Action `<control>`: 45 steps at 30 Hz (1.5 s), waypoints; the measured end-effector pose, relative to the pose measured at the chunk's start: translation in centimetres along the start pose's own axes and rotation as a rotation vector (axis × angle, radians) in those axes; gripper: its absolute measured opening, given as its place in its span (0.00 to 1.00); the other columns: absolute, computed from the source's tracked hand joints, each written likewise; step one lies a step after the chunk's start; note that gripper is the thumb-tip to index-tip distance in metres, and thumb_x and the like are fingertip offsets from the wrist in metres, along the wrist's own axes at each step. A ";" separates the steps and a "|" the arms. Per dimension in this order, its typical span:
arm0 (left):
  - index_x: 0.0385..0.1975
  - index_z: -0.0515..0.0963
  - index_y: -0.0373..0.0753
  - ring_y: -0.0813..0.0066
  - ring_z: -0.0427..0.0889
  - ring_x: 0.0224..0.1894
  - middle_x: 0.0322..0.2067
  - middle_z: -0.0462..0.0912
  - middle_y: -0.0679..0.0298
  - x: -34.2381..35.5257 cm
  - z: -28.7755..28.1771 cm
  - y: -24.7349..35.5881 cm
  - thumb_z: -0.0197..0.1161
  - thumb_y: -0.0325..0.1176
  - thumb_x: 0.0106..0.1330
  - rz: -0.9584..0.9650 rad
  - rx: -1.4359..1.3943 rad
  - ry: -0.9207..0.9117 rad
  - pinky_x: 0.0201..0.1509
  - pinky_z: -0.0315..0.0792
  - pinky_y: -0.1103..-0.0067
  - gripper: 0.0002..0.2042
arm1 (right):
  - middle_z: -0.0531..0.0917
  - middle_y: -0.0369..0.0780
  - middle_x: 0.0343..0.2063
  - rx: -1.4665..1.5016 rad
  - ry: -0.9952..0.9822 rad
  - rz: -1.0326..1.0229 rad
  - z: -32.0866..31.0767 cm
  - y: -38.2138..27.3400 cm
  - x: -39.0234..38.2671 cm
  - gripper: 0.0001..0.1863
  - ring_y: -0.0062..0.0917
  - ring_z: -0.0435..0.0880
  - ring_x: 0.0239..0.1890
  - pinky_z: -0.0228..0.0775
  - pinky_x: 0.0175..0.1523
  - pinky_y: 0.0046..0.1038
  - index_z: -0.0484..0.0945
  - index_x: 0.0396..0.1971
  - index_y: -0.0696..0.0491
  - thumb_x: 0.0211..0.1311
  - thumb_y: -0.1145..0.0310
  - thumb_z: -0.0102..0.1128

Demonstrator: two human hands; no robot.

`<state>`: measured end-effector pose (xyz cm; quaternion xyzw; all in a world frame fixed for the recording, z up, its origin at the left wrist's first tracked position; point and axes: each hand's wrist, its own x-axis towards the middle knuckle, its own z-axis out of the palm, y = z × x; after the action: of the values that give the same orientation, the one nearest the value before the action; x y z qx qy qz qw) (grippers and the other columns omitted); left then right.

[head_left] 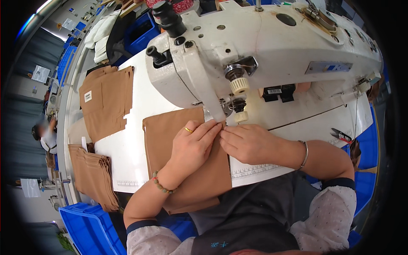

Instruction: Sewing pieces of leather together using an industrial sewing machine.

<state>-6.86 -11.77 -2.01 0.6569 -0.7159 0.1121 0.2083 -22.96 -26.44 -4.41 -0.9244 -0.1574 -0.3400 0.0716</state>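
Observation:
A brown fabric piece (182, 191) lies on the white sewing table, its right edge running up to the needle area of a white industrial sewing machine (272, 42). My left hand (191, 146) rests on the fabric, a ring on one finger, its fingertips pressed together on the cloth's edge near the presser foot. From the right, my right hand (246, 143) pinches the same edge close to the left fingertips. Both hands' fingertips nearly meet just below the machine head. The needle and the exact grip are hidden by fingers and machine.
Stacks of brown fabric pieces lie at the far left (104, 102) and near left (91, 174). Red-handled thread snips (341, 135) sit at the table's right edge. Blue bins (91, 229) stand below left and right. A person (48, 136) works in the left background.

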 end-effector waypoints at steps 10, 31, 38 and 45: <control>0.48 0.83 0.37 0.68 0.77 0.40 0.50 0.84 0.68 0.6 0.0 0.0 0.67 0.26 0.54 -0.039 -0.001 -0.020 0.44 0.77 0.75 0.18 | 0.80 0.40 0.30 0.000 -0.004 0.010 0.0 0.8 0.2 0.06 0.29 0.83 0.36 0.79 0.38 0.28 0.77 0.26 0.56 0.47 0.71 0.60; 0.48 0.83 0.40 0.63 0.81 0.46 0.55 0.83 0.65 0.9 -0.5 0.9 0.66 0.24 0.57 -0.106 0.000 -0.046 0.48 0.77 0.72 0.17 | 0.78 0.38 0.29 -0.019 -0.056 0.055 -0.7 0.6 0.2 0.05 0.28 0.81 0.36 0.77 0.38 0.29 0.76 0.25 0.55 0.48 0.70 0.60; 0.60 0.72 0.33 0.52 0.77 0.58 0.55 0.79 0.55 -4.8 -4.7 8.8 0.74 0.52 0.55 -0.271 -0.318 -0.196 0.63 0.69 0.58 0.37 | 0.76 0.36 0.29 0.136 -0.239 0.190 -4.3 -6.0 -0.5 0.14 0.26 0.78 0.33 0.71 0.31 0.28 0.79 0.29 0.54 0.45 0.62 0.68; 0.54 0.79 0.43 0.64 0.81 0.57 0.46 0.86 0.68 -12.2 -1.0 12.5 0.71 0.35 0.59 -0.163 -0.095 0.131 0.72 0.58 0.57 0.21 | 0.82 0.36 0.31 0.507 0.182 0.504 -2.5 -14.3 -4.3 0.15 0.25 0.81 0.24 0.75 0.30 0.25 0.81 0.36 0.55 0.49 0.70 0.77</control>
<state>-18.45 0.96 -5.15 0.6937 -0.6494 0.1033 0.2939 -32.40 -14.60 -4.95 -0.8529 0.0028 -0.3430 0.3935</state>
